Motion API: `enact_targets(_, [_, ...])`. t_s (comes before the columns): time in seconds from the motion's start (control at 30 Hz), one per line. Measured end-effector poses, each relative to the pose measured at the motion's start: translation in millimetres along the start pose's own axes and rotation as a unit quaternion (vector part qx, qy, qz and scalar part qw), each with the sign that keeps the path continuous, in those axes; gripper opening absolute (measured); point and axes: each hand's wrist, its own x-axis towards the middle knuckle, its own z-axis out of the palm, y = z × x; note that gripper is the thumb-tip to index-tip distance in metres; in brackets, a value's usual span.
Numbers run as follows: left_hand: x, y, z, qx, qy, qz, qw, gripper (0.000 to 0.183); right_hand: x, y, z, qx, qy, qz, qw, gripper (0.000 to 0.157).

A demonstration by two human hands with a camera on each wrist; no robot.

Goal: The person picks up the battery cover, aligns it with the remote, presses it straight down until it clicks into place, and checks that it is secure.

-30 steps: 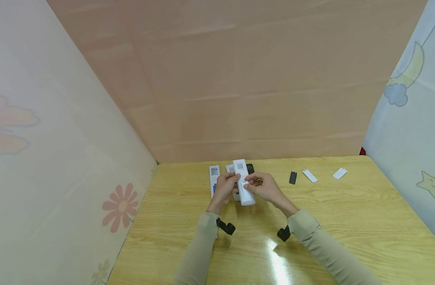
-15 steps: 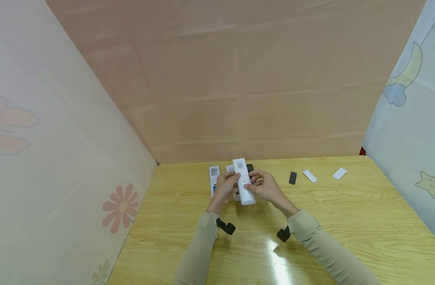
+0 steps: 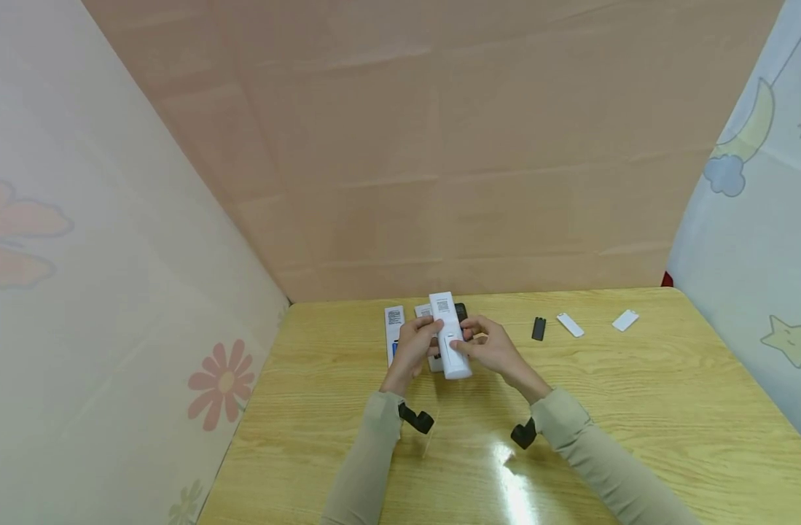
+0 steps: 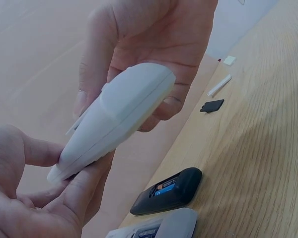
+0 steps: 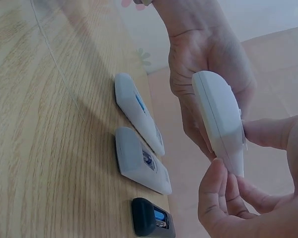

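A white remote control [image 3: 442, 310], back side up and tilted, is held above the table. My left hand [image 3: 412, 348] grips it, thumb on the back and fingers underneath. My right hand [image 3: 498, 350] pinches its lower part, the thumb on the battery cover [image 3: 450, 354] and the fingers at the side edge. In the left wrist view, a thin edge of the cover [image 4: 73, 130] stands slightly proud of the remote's back. Behind the hands lie a white remote [image 5: 136, 111], a second white remote [image 5: 129, 153] and a black remote [image 5: 143, 218], their battery compartments uncovered with batteries inside.
On the right of the wooden table [image 3: 636, 408] lie a black battery cover [image 3: 538, 328], a narrow white cover [image 3: 570, 324] and a wider white cover [image 3: 625, 319]. A plain backdrop [image 3: 439, 182] rises at the table's back edge, with patterned sheets [image 3: 111, 292] on both sides.
My right fingertips have shifted off the top of the battery cover to the remote's right edge, leaving the thumb on the cover. The left hand's grip stays nearly the same.
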Motion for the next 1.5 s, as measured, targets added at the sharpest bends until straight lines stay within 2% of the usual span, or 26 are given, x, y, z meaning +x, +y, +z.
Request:
enact_targets(0.27, [-0.8, -1.2, -0.3, 0.002, -0.001, 0.005, 1.0, 0.051, -4.1, 0.5, -0.2, 0.021, -0.018, 0.004, 1.0, 0.046])
enact_targets(0.33, [0.0, -1.4, -0.4, 0.005, 0.002, 0.004, 1.0, 0.051, -1.6, 7.5, -0.1, 0.028, -0.02, 0.01, 0.999, 0.048])
enact_targets(0.57, [3.5, 0.1, 0.0, 0.004, 0.016, -0.002, 0.9999, 0.05, 0.5, 10.2, 2.0, 0.055, -0.026, 0.045, 0.997, 0.05])
enact_targets(0.93, [1.3, 2.7, -3.0, 0.0, -0.004, -0.003, 1.0, 0.048, -1.2, 7.9, 2.7, 0.058, -0.023, 0.035, 0.997, 0.048])
enact_targets(1.17, [1.0, 3.0, -3.8, 0.034, 0.007, -0.004, 0.9994, 0.047, -2.2, 8.1, 3.2, 0.065, -0.025, 0.034, 0.997, 0.046])
enact_targets(1.5, [0.1, 4.4, -5.1, 0.043, 0.007, 0.0, 0.999, 0.042, -2.8, 5.2, 2.9, 0.06, -0.025, 0.036, 0.997, 0.041])
